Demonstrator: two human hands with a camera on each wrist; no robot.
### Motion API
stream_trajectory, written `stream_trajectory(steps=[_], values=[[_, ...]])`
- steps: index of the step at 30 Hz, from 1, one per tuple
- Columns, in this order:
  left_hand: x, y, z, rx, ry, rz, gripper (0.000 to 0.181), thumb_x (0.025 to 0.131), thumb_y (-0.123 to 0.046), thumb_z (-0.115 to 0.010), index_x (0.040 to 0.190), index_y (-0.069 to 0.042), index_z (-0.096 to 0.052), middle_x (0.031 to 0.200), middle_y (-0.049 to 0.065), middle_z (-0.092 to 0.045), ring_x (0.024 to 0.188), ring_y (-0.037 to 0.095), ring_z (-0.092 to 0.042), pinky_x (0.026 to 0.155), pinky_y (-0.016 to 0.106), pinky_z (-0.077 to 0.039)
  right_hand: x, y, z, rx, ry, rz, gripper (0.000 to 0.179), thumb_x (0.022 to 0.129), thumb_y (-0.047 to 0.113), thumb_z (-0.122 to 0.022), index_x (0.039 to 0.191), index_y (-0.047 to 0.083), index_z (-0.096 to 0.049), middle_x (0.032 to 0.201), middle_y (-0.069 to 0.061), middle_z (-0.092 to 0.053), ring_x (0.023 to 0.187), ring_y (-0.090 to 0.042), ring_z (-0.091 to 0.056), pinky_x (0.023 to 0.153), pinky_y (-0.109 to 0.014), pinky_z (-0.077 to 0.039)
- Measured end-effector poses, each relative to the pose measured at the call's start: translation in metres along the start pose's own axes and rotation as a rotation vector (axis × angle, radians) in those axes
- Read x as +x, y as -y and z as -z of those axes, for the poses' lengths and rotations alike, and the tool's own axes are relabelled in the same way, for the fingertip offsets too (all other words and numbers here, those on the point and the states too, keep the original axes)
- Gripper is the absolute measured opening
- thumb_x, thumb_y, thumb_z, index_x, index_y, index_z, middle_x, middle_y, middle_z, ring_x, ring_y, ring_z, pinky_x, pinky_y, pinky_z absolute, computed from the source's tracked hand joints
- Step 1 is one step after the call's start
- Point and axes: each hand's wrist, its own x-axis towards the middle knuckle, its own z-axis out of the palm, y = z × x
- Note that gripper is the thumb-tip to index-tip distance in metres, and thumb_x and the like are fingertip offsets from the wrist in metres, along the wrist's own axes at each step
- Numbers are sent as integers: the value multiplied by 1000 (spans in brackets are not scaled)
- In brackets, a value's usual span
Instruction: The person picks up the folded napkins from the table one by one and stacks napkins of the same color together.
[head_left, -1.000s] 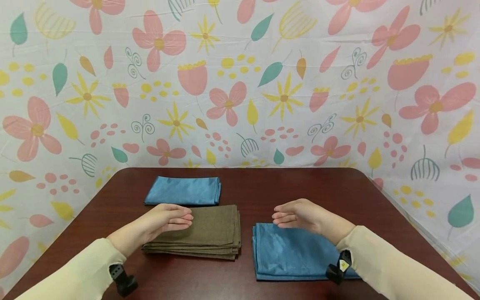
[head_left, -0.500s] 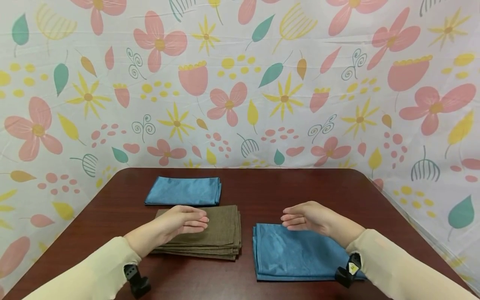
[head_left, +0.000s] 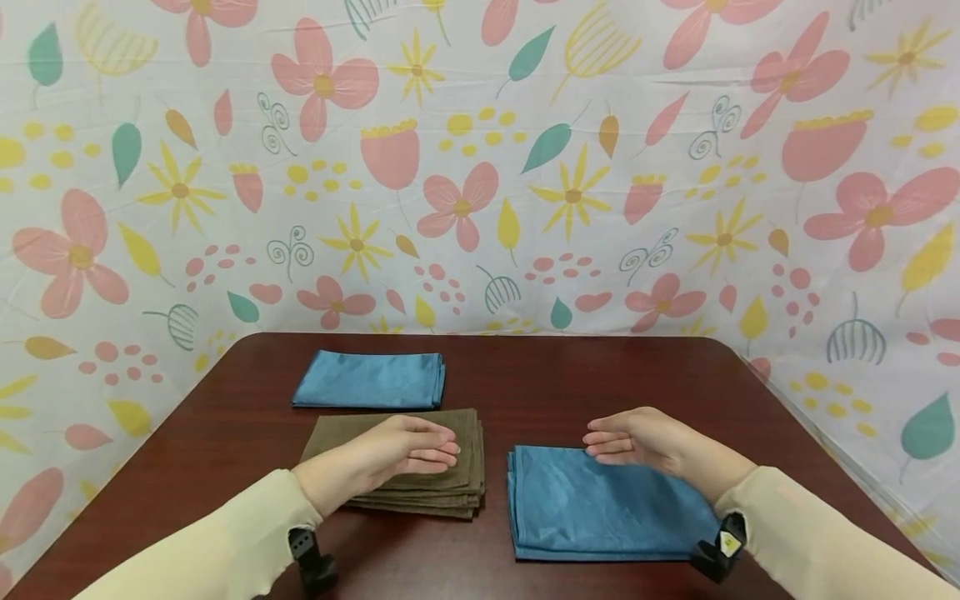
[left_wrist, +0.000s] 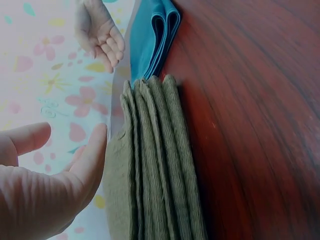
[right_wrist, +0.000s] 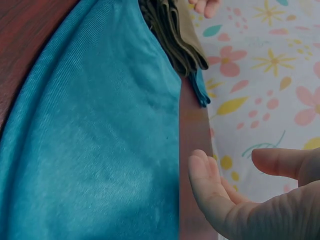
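Above a stack of folded brown cloth (head_left: 468,458), my left hand (head_left: 401,457) hangs with relaxed fingers and holds nothing. The left wrist view shows a gap between those fingers and the layered folded edges of the brown cloth (left_wrist: 160,160). My right hand (head_left: 648,442) hovers over a larger folded blue cloth (head_left: 592,508), its fingers extended and nothing in them. In the right wrist view that blue cloth (right_wrist: 100,135) lies apart from the fingers. Both palms face inward. A smaller folded blue cloth (head_left: 367,382) lies behind the brown stack.
All the cloths lie on a dark reddish-brown table (head_left: 562,383) with rounded far corners. A white curtain (head_left: 480,167) printed with flowers and leaves hangs behind it. Black wrist cameras are strapped at both sleeves.
My left hand has moved right across the brown stack. My right hand has drifted right and slightly down over the blue cloth. The cloths stay in place.
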Motion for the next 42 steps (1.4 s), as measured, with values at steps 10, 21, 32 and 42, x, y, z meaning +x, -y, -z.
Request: stream_trajectory(steps=[10,21,32,42], values=[[14,3,-21,-48,28,28,42,99,-11,-55,132,14,-49,120,23,-65,106,26,-67,96,37,-54,-7,-8,15,39,-25,-37,55,99,16,-54,138,-20,-36,111,-15,-70,99,-25,-70,90,-39,-57],[27,3,-44,-42,53,107,40,99,-9,-55,130,15,-51,122,30,-61,108,33,-67,93,39,-55,-16,-16,36,43,-26,-60,58,100,17,-53,140,-19,-33,110,-12,-71,98,-22,-70,91,-38,-57],[44,3,-62,48,71,134,33,96,-5,-57,122,15,-57,111,27,-67,104,37,-68,88,39,-58,-24,-22,50,13,-138,-45,54,101,16,-50,138,-20,-35,104,-9,-73,93,-20,-72,87,-37,-58],[45,-1,-71,85,35,190,29,95,-3,-58,117,16,-59,102,27,-69,98,37,-70,83,38,-59,-30,-25,63,-45,-238,-69,54,102,20,-50,139,-17,-38,100,-3,-74,90,-12,-71,85,-33,-58]])
